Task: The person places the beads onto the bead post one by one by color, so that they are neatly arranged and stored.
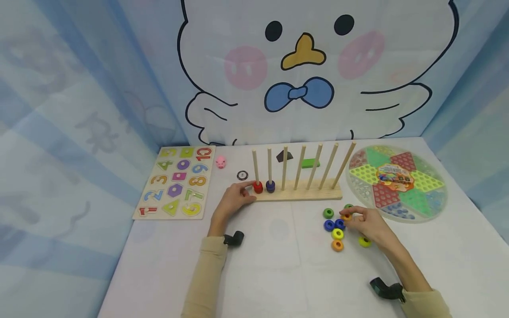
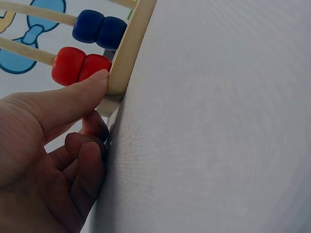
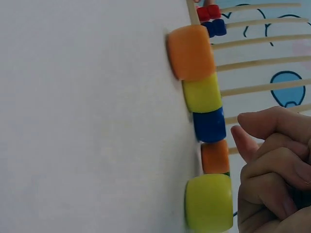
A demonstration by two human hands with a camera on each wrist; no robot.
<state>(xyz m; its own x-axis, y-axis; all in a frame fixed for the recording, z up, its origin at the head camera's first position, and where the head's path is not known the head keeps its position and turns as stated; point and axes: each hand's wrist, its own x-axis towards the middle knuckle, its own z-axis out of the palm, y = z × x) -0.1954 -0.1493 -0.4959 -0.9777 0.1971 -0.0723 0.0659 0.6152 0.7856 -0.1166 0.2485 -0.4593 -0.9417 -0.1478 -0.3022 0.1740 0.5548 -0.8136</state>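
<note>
My left hand grips the left end of a wooden peg rack. In the left wrist view its thumb lies against the rack's end, beside two red beads stacked on the first peg. Two dark blue beads sit on the second peg; the other pegs are bare. Over the loose beads hovers my right hand, nearest an orange bead and a blue bead. Its thumb and forefinger are apart with nothing between them in the right wrist view, the other fingers bent.
Around the right hand lie more loose beads, including a green bead and a yellow bead. A number board lies left, a round game board right. Behind the rack are a green block and a dark piece.
</note>
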